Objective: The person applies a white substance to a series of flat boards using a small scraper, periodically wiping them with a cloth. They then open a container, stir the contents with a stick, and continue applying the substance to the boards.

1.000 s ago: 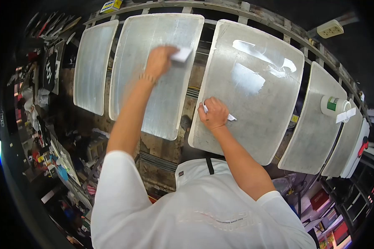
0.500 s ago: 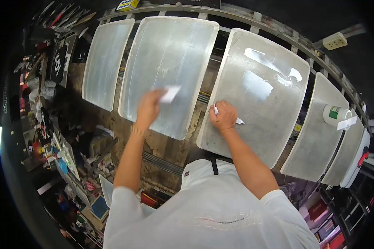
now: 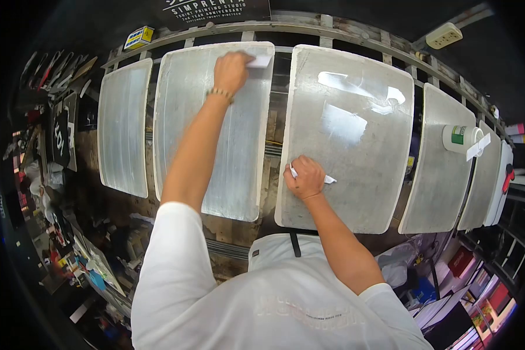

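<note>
My left hand [image 3: 231, 72] is closed on a flat white card [image 3: 259, 61], held near the far right corner of a grey panel [image 3: 213, 134] with pale edges and faint long streaks. Resting at the near left side of the neighbouring grey panel [image 3: 356, 181] is my right hand [image 3: 305, 177], its fingers curled round something white and thin, like crumpled paper [image 3: 330, 179], which pokes out at both sides. Shiny patches show on the far half of that right-hand panel.
A white tub [image 3: 455, 138] with a green label stands on a panel to the right, with a white strip [image 3: 478, 147] across it. A further streaked panel [image 3: 124, 128] is at left. Behind run a metal rail [image 3: 356, 38], a yellow box [image 3: 139, 37] and a power outlet [image 3: 444, 36].
My left hand has moved with the card toward the far edge of its panel. My right hand stays on its panel with the white piece. The camera view has shifted.
</note>
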The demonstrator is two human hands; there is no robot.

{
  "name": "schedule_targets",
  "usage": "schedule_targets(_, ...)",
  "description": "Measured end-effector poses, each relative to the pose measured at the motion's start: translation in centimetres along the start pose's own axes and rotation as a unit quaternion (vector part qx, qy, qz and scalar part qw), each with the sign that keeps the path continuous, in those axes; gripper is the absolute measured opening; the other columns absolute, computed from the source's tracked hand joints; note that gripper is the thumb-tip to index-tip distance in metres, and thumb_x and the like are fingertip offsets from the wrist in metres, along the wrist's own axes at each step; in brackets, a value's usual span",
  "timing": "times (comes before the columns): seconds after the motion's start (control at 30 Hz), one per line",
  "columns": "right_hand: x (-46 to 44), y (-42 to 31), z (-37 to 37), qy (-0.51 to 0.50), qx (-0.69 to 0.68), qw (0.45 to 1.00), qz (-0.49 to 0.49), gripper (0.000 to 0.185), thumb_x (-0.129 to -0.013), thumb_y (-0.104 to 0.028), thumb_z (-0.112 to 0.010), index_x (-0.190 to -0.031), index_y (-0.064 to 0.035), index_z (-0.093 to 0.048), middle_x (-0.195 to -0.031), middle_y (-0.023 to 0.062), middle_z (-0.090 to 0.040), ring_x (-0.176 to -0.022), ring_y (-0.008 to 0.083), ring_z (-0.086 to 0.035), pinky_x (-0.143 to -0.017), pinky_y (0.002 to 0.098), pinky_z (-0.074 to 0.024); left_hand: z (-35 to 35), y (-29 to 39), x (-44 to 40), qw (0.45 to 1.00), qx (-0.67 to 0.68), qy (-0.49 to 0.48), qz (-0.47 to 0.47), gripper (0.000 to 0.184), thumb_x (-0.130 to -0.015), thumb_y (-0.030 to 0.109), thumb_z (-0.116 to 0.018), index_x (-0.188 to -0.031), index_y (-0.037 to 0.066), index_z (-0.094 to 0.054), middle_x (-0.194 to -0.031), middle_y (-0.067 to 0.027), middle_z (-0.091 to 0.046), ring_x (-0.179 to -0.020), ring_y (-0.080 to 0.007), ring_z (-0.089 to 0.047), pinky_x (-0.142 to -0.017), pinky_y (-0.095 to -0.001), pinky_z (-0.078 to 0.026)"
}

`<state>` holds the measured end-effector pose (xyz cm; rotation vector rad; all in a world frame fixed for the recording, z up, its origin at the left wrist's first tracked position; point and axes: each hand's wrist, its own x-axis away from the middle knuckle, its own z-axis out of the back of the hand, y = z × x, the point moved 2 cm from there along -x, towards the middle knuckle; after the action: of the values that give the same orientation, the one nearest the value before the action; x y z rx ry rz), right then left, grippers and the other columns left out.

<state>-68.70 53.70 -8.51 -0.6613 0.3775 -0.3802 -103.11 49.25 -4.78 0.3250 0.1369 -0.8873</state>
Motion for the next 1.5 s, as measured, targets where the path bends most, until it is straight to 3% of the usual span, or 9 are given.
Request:
schedule_targets(0.07, -0.1, 0.1, 0.0, 0.002, 0.006, 1.0, 0.003, 0.021, -0.075, -0.022, -0.071, -0.066, -0.0116, -0.054, -0.072, 0.0081, -0.055, -0.066, 0.0317, -0.059, -0.059, 0.0446, -0.0474, 1.1, 0.7, 6.1, 0.998, 0.048, 0.016, -0.042, 0.035, -0.073, -0.002, -0.062, -0.1, 0.01, -0.08, -0.105, -0.0108, -0.076, -0.094, -0.0333, -0.069, -0.086, -0.0465, -0.053)
schedule_targets(0.2, -0.4, 0.0, 0.0, 0.004, -0.006, 1.0, 0.006, 0.021, -0.075, -0.022, -0.071, -0.066, -0.0118, -0.055, -0.072, 0.008, -0.055, -0.066, 0.0319, -0.059, -0.059, 0.0448, -0.047, 6.0, 2.3, 19.4, 0.989, 0.09, -0.114, -0.025, 0.04, -0.07, -0.011, -0.058, -0.1, 0.004, -0.079, -0.107, -0.0163, -0.076, -0.101, -0.0342, -0.071, -0.092, -0.0437, -0.053)
schedule_targets(0.3, 0.3, -0.5, -0.1, 0.002, 0.022, 1.0, 0.016, 0.021, -0.075, -0.022, -0.07, -0.066, -0.0118, -0.054, -0.072, 0.008, -0.055, -0.066, 0.0322, -0.058, -0.059, 0.0452, -0.0462, 8.9, -1.3, 18.0, 0.987, 0.124, -0.086, 0.047, 0.044, -0.071, -0.013, -0.056, -0.103, 0.006, -0.079, -0.109, -0.0163, -0.075, -0.102, -0.0341, -0.071, -0.095, -0.0432, -0.053)
schedule_targets(0.4, 0.0, -0.2, -0.3, -0.005, 0.038, 0.999, 0.01, 0.022, -0.074, -0.02, -0.07, -0.066, -0.0111, -0.052, -0.071, 0.0081, -0.053, -0.066, 0.0321, -0.057, -0.058, 0.0454, -0.0446, 10.4, -6.7, 9.6, 0.999, 0.038, 0.019, -0.017, 0.045, -0.074, -0.013, -0.054, -0.106, 0.008, -0.079, -0.111, -0.0145, -0.075, -0.104, -0.0329, -0.07, -0.094, -0.0422, -0.055)
schedule_targets(0.57, 0.0, -0.1, -0.4, -0.005, 0.05, 0.999, 0.015, 0.023, -0.074, -0.019, -0.071, -0.065, -0.0102, -0.052, -0.071, 0.0081, -0.053, -0.065, 0.0321, -0.057, -0.058, 0.0452, -0.0443, 6.4, -14.2, 1.3, 0.998, -0.015, 0.055, -0.017, 0.042, -0.076, -0.008, -0.059, -0.105, 0.012, -0.08, -0.111, -0.0105, -0.076, -0.104, -0.031, -0.07, -0.093, -0.0408, -0.055)
schedule_targets(0.97, -0.3, -0.1, -0.2, -0.014, 0.05, 0.998, 0.023, 0.022, -0.074, -0.019, -0.071, -0.066, -0.0101, -0.052, -0.07, 0.0085, -0.053, -0.064, 0.0324, -0.056, -0.057, 0.0447, -0.0432, 6.3, -15.1, 3.9, 0.996, 0.058, -0.002, 0.067, 0.041, -0.075, -0.009, -0.058, -0.104, 0.01, -0.079, -0.107, -0.0104, -0.076, -0.101, -0.0306, -0.071, -0.091, -0.0415, -0.056)
schedule_targets(1.3, -0.1, -0.1, -0.3, -0.016, 0.058, 0.998, 0.018, 0.023, -0.074, -0.019, -0.071, -0.066, -0.0099, -0.052, -0.07, 0.0084, -0.053, -0.064, 0.032, -0.056, -0.057, 0.0445, -0.0436, 4.4, -16.8, 2.8, 0.998, 0.013, 0.066, 0.02, 0.041, -0.076, -0.007, -0.058, -0.106, 0.012, -0.079, -0.109, -0.0127, -0.075, -0.099, -0.0328, -0.071, -0.09, -0.0417, -0.056)
schedule_targets(1.4, -0.1, -0.2, -0.2, -0.015, 0.052, 0.998, 0.018, 0.022, -0.074, -0.018, -0.071, -0.066, -0.0097, -0.052, -0.07, 0.0085, -0.053, -0.064, 0.0321, -0.056, -0.057, 0.0445, -0.0437, 6.6, -16.0, 3.8, 0.994, 0.039, 0.008, 0.103, 0.042, -0.077, -0.008, -0.058, -0.108, 0.011, -0.079, -0.11, -0.0125, -0.075, -0.101, -0.0329, -0.071, -0.092, -0.0414, -0.055)
schedule_targets(1.5, -0.2, -0.3, -0.2, -0.019, 0.06, 0.998, 0.022, 0.022, -0.074, -0.018, -0.071, -0.066, -0.0096, -0.052, -0.069, 0.0086, -0.053, -0.064, 0.0321, -0.056, -0.057, 0.0444, -0.0438, 6.1, -17.8, 2.0, 0.996, 0.029, 0.048, 0.07, 0.042, -0.078, -0.008, -0.058, -0.109, 0.012, -0.078, -0.11, -0.0129, -0.075, -0.1, -0.0333, -0.071, -0.091, -0.0417, -0.056)
